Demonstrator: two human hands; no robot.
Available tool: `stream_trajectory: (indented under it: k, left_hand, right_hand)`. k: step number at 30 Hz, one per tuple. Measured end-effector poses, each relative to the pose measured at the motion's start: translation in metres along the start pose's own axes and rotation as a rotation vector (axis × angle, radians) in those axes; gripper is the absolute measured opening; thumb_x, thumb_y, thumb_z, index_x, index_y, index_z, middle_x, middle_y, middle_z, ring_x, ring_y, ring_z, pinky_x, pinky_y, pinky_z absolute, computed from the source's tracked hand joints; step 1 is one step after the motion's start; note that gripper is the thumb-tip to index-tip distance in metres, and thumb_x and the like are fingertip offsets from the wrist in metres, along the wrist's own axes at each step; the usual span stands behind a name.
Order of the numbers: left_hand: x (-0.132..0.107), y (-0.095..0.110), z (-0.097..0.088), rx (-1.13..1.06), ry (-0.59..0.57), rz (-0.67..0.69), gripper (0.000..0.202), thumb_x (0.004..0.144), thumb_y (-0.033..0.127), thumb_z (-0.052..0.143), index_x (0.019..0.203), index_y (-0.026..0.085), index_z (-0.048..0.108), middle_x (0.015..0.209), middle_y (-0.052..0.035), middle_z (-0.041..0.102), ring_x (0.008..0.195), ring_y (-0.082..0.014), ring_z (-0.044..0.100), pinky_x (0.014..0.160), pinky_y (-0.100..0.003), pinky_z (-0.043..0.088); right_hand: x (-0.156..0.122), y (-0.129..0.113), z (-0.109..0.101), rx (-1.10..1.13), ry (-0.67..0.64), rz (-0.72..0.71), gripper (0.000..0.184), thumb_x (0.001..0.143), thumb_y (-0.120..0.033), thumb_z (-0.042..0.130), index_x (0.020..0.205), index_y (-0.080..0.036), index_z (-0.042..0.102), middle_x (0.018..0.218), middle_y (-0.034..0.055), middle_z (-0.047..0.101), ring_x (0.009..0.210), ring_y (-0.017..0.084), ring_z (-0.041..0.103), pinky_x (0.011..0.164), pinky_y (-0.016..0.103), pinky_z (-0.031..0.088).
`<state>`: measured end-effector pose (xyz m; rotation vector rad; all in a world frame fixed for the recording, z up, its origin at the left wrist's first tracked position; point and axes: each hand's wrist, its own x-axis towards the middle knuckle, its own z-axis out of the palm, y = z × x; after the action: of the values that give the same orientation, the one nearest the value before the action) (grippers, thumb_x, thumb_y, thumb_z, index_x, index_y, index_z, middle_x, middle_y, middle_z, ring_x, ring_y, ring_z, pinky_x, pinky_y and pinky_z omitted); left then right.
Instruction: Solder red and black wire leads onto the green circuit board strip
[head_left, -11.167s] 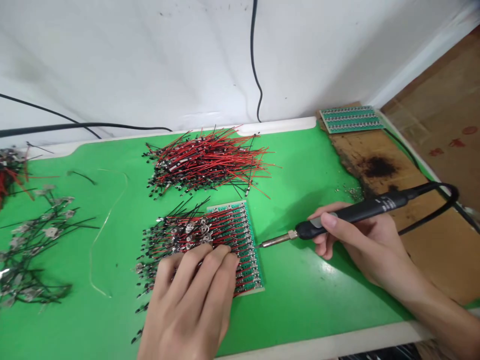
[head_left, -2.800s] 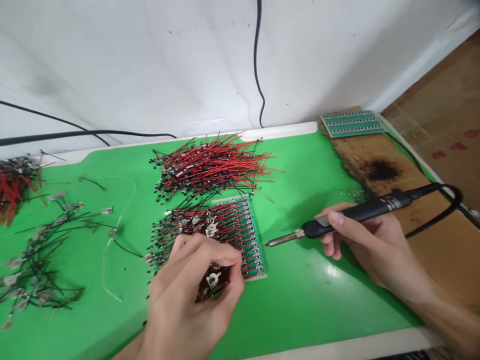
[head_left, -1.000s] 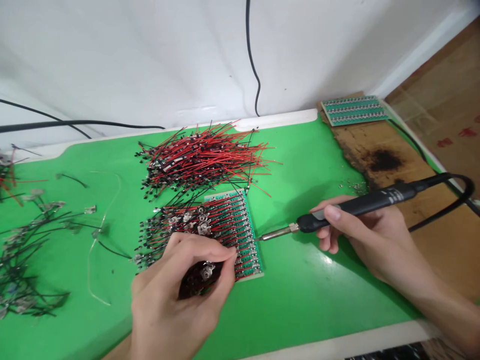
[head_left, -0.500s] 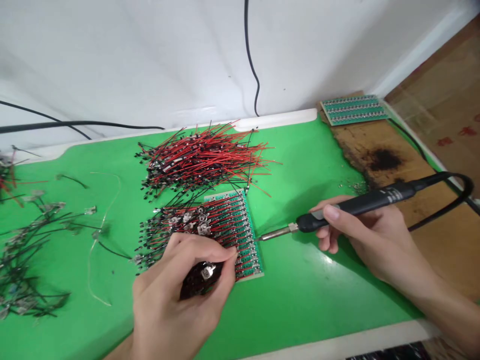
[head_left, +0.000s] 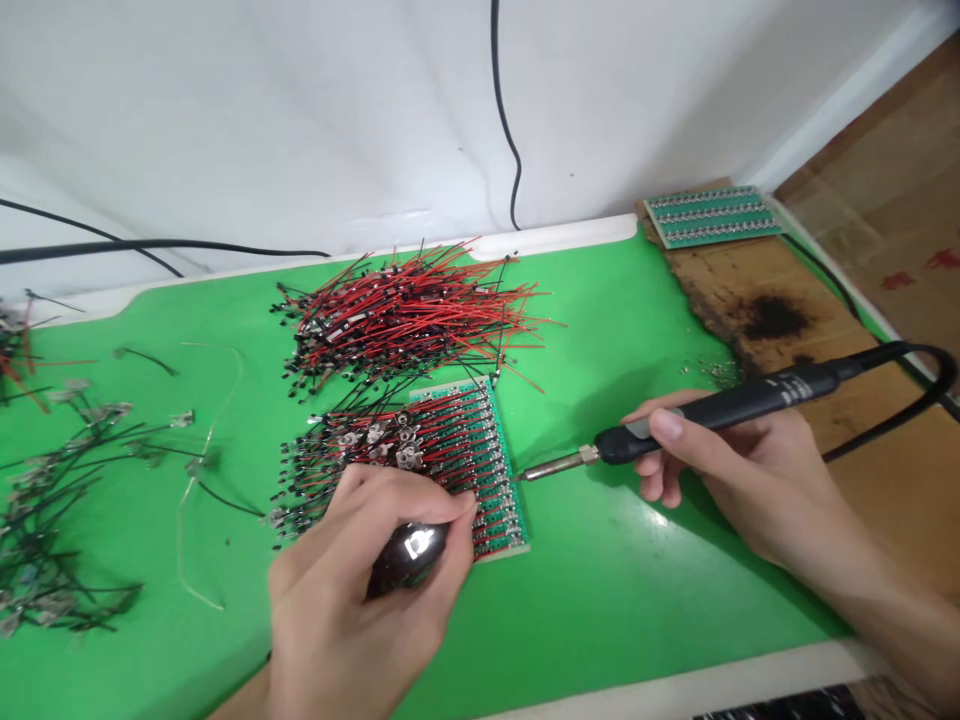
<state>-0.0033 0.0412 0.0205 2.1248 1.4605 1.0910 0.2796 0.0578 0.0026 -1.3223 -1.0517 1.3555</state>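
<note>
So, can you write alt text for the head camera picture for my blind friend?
A right hand holds a soldering iron beside a circuit board full of red and black wires, while the left hand holds a dark shiny clump over it. More wires lie piled behind on a green mat.

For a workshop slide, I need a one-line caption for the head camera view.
Left hand grips wire leads above a green circuit board; right hand holds a soldering iron.

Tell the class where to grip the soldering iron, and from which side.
Grip the black handle from above, behind the metal tip, as the right hand does: it is slim and rounded, and the tip points away toward the board, clear of the hand.
</note>
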Motion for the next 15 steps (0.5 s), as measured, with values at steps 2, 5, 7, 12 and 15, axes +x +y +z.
stream_trajectory:
  k: [2, 5, 7, 12, 15]
  left_hand:
    - [-0.0010, -0.0008, -0.0007, 0.000, 0.001, 0.003, 0.013, 0.099, 0.017, 0.075, 0.093, 0.027, 0.070, 0.081, 0.0097, 0.072, 0.068, -0.0069, 0.066, 0.075, -0.032, 0.059]
    - [-0.0015, -0.0002, -0.0014, 0.018, 0.007, 0.007, 0.013, 0.101, 0.017, 0.073, 0.093, 0.026, 0.069, 0.082, 0.0091, 0.072, 0.069, -0.0074, 0.066, 0.075, -0.032, 0.058]
    - [-0.0012, 0.0005, -0.0015, 0.029, 0.007, 0.013, 0.014, 0.101, 0.017, 0.073, 0.092, 0.026, 0.069, 0.080, 0.0092, 0.071, 0.067, -0.0075, 0.066, 0.074, -0.032, 0.058]
    - [0.0004, 0.0013, -0.0015, 0.033, -0.007, 0.028, 0.014, 0.100, 0.016, 0.073, 0.092, 0.026, 0.069, 0.081, 0.0094, 0.072, 0.068, -0.0071, 0.067, 0.075, -0.031, 0.058]
    - [0.0012, 0.0014, -0.0017, 0.044, -0.024, 0.030, 0.013, 0.100, 0.017, 0.073, 0.092, 0.026, 0.069, 0.082, 0.0091, 0.072, 0.068, -0.0068, 0.067, 0.075, -0.030, 0.058]
  right_hand:
    - [0.0000, 0.0000, -0.0001, -0.001, 0.003, -0.001, 0.020, 0.091, -0.046, 0.094, 0.088, -0.027, 0.091, 0.066, 0.0027, 0.080, 0.052, 0.015, 0.076, 0.046, 0.015, 0.061]
    - [-0.0004, -0.0011, -0.0004, -0.006, 0.006, -0.003, 0.020, 0.091, -0.046, 0.093, 0.087, -0.027, 0.091, 0.066, 0.0028, 0.080, 0.052, 0.015, 0.076, 0.046, 0.016, 0.061]
    - [-0.0005, -0.0020, -0.0004, -0.012, 0.006, -0.005, 0.020, 0.091, -0.047, 0.093, 0.087, -0.028, 0.091, 0.066, 0.0028, 0.080, 0.052, 0.015, 0.076, 0.046, 0.016, 0.061]
    - [-0.0002, -0.0016, -0.0001, -0.020, 0.006, -0.004, 0.020, 0.091, -0.048, 0.093, 0.087, -0.028, 0.091, 0.066, 0.0025, 0.079, 0.051, 0.015, 0.076, 0.046, 0.015, 0.061]
    - [-0.0001, -0.0003, -0.0003, -0.016, 0.005, -0.004, 0.018, 0.091, -0.047, 0.093, 0.088, -0.029, 0.091, 0.066, 0.0023, 0.079, 0.052, 0.015, 0.076, 0.046, 0.015, 0.061]
